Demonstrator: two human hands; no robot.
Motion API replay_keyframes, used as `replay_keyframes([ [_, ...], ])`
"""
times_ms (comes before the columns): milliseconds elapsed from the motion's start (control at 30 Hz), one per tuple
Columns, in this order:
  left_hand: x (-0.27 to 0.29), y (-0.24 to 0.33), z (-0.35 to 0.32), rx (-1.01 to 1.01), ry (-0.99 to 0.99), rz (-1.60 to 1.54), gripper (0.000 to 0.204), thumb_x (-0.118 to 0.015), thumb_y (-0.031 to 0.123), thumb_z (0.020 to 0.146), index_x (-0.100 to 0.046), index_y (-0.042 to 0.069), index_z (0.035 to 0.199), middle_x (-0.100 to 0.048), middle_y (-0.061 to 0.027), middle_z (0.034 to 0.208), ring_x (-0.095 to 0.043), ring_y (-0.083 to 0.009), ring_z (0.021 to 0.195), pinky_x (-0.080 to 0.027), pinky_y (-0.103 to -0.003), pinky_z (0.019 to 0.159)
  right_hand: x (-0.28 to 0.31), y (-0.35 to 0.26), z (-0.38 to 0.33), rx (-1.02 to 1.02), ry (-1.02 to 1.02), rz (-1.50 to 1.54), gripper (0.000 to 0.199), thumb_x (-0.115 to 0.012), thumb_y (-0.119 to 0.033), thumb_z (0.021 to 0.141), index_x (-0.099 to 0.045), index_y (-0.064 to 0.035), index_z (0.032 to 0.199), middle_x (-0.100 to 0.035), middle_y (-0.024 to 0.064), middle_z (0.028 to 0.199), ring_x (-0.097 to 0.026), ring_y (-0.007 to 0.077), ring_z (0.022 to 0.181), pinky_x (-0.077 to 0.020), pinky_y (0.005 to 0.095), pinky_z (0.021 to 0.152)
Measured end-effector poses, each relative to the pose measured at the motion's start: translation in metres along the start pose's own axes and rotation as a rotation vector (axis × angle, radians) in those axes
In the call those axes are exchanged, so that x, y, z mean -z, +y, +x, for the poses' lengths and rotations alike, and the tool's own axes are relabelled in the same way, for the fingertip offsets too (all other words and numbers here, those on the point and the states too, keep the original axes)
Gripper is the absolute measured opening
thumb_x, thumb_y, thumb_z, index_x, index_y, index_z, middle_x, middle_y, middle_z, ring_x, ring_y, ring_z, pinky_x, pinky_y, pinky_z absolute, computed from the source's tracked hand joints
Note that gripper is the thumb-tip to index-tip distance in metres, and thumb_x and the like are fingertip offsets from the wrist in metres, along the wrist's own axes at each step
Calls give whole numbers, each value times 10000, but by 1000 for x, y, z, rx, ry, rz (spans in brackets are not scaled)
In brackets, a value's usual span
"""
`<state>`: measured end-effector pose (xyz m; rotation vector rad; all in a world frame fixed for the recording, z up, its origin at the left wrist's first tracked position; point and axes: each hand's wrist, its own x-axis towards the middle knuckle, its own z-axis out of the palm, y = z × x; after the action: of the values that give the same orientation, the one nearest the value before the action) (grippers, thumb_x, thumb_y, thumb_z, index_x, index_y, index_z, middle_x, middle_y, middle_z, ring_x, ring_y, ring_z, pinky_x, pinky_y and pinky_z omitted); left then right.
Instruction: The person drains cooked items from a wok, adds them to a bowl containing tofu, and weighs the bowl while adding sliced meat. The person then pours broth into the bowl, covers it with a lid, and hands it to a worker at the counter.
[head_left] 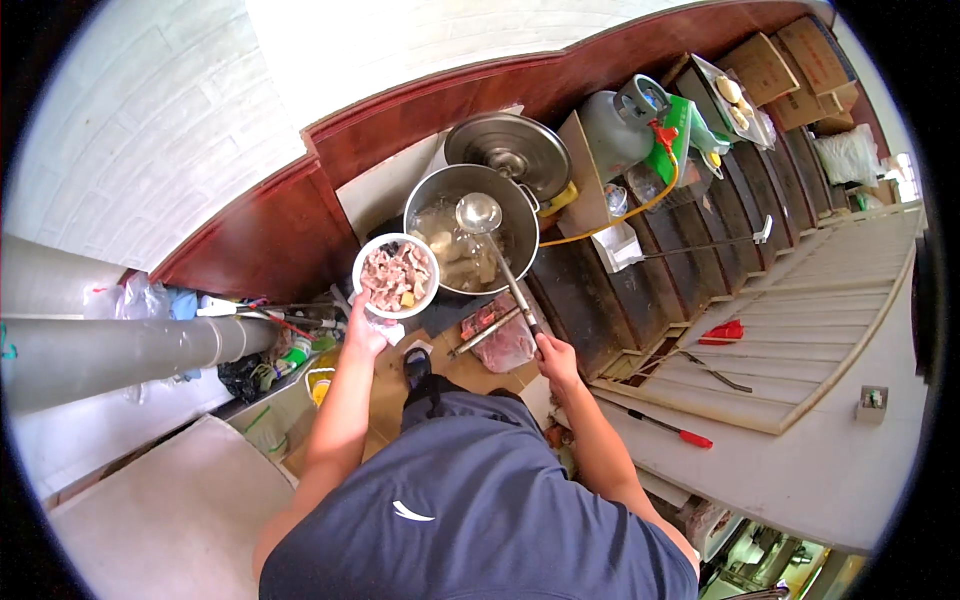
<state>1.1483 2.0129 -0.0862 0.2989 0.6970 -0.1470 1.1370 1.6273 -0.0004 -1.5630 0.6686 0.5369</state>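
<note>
The white bowl [396, 277] of meat pieces is sitting just left of the steel pot [472, 228], its rim nearly touching the pot's edge. Your left hand [366, 332] is carrying it from below, fingers grasping its base. The ladle [494, 252] is running diagonally, its cup over the broth up and to the right of the bowl, and your right hand [553, 355] is clenching the handle end.

Makeshift outdoor cooking spot: stockpot [470, 228] on burner, gas cylinder [612, 125], cardboard boxes [790, 65], brick wall [150, 120].
</note>
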Motion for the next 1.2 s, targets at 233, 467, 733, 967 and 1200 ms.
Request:
replay_keyframes([
  [233, 7, -16, 48, -15, 29, 46, 445, -743, 375, 806, -619, 137, 1161, -694, -19, 1079, -641, -150, 909, -449, -285, 639, 15, -63, -86, 25, -1, -80, 237, -573, -248, 986, -614, -68, 837, -464, -63, 625, -360, 29, 482, -266, 212, 433],
  [467, -16, -36, 62, 45, 17, 48, 368, -758, 367, 811, -620, 161, 1083, -689, -9, 993, -634, -154, 822, -431, -280, 570, 26, -102, -156, -37, -49, -85, 219, -550, -229, 1001, -640, -34, 1043, -500, -43, 672, -338, 23, 468, -241, 179, 414],
  [733, -33, -48, 56, 54, -59, 92, 461, -752, 374, 805, -605, 120, 1160, -683, -40, 1048, -649, -189, 895, -509, -316, 667, 20, -91, -191, -51, -59, -149, 318, -579, -212, 992, -619, 6, 1220, -481, -75, 711, -397, 21, 594, -321, 186, 530],
  [967, -52, -46, 38, 55, -120, 115, 483, -760, 388, 800, -606, 110, 1163, -685, -47, 1055, -650, -186, 902, -511, -316, 688, 27, -54, -188, 99, -37, -176, 365, -624, -166, 968, -590, 34, 1271, -551, -51, 798, -454, 36, 660, -385, 200, 594],
  [1200, -57, -47, 35, 46, -108, 79, 453, -729, 376, 842, -598, 108, 1182, -688, -49, 1080, -653, -172, 905, -508, -307, 674, 26, -56, -187, 210, 2, -251, 337, -624, -164, 968, -600, 24, 1246, -550, -44, 815, -475, 44, 676, -413, 210, 606],
])
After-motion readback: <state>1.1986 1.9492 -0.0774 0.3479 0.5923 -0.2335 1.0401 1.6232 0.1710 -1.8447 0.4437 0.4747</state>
